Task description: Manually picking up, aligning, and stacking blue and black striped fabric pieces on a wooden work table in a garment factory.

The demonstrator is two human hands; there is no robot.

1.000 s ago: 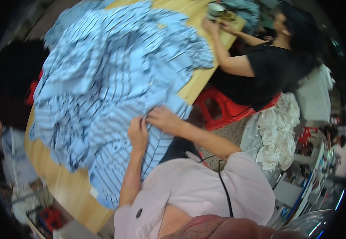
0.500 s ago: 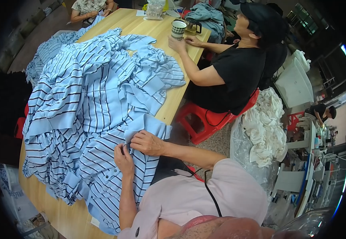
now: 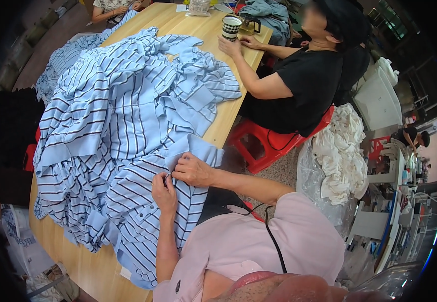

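A light blue knit shirt (image 3: 143, 189) with dark stripes lies spread at the table's near side, its plain blue collar or band (image 3: 191, 146) turned up by my hands. Small dark buttons run along its front edge, left of my wrist. My left hand (image 3: 164, 194) pinches that edge between thumb and fingers. Close beside it, my right hand (image 3: 193, 170) is closed on the same edge just below the plain band, knuckles up. The fingertips of both hands nearly meet. What exactly sits between them is hidden.
A big heap of similar striped shirts (image 3: 93, 100) covers much of the wooden table (image 3: 223, 128). Across the right edge, a person in black sits on a red stool (image 3: 258, 146), one hand at a patterned cup (image 3: 231, 28). White cloth (image 3: 341, 151) lies in plastic on the floor.
The whole view has shifted slightly, so everything sits a bit further right and higher. My hands stay on the shirt's edge, with the fingertips a little closer together.
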